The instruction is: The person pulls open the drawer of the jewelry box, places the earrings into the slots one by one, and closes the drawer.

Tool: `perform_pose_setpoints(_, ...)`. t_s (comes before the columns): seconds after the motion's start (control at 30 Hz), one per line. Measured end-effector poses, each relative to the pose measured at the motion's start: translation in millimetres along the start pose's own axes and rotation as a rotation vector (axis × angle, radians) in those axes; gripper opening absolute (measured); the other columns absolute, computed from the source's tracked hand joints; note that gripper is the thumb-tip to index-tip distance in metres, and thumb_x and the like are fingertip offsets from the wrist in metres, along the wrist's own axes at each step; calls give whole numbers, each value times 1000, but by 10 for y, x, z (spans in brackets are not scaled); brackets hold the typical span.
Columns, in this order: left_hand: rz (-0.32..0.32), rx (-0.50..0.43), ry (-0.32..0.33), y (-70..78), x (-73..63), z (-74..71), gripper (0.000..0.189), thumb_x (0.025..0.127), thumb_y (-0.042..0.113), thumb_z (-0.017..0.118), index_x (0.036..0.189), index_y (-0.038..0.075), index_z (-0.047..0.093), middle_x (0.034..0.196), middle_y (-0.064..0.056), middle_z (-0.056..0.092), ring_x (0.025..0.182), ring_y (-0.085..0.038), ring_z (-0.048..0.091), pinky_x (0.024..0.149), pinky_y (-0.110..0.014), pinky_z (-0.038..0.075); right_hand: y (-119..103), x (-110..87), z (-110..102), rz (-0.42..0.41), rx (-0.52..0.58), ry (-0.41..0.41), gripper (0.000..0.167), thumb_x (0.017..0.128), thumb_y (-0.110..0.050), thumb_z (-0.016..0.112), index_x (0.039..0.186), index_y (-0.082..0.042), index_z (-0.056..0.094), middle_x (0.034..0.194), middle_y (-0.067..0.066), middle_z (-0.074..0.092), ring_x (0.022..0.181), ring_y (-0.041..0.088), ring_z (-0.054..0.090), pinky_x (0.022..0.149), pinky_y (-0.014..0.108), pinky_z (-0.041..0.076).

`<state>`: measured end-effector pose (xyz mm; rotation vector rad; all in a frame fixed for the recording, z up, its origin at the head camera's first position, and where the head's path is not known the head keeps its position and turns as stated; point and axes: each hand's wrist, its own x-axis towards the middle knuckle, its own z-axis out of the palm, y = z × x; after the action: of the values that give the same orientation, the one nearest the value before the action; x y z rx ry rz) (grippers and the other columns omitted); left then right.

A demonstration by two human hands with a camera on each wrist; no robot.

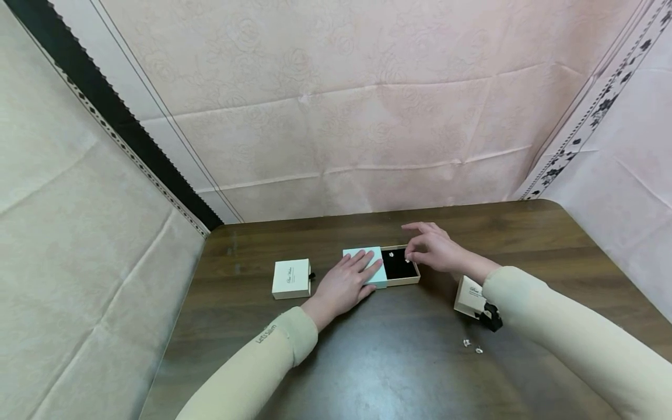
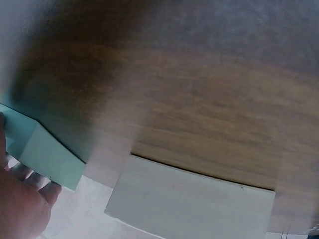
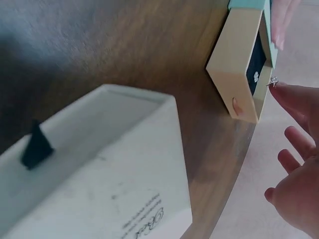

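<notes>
My left hand rests with fingers spread across the light blue sleeve of a small jewelry box, thumb by its near side. In the left wrist view, the sleeve shows beside the fingers. The box's cream tray is pulled out to the right, its black insert exposed. One sparkling stud earring sits on the insert. At the tray's right end, my right hand pinches another small stud earring between thumb and index finger; the other fingers are bent loosely.
A white box with a black ribbon tab lies left of the left hand. Another white box with a black ribbon sits beneath the right forearm. Two small sparkling pieces lie on the wooden table; pale cloth hangs behind.
</notes>
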<state>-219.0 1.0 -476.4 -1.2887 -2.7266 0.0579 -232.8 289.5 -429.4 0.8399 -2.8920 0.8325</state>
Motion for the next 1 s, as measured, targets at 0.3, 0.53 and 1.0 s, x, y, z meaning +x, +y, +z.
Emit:
perform_pose_setpoints(0.3,-1,-5,2,4,1,-16,62,112,46,54,167,21,40,171,-9,39,158,-26,38,126,-46,35,63,162,27,13,-20,-63,19,102,-6,71,86,-14,78,158,30,47,143,59,37,111,82,26)
perform_pose_setpoints(0.53,-4,-13,-9,11,-9,-29,62,113,45,53,168,22,39,172,-9,37,158,-26,36,127,-47,34,126,235,65,38,-27,-99,19,103,-8,69,87,-16,77,158,29,48,142,59,39,112,81,28)
perform_pose_setpoints(1.0,1,11,4,0,-8,-9,62,112,47,53,168,22,39,172,-9,38,158,-25,38,127,-46,35,144,287,155,-28,-98,-23,16,99,-4,73,87,-13,79,148,25,58,141,52,44,118,80,20)
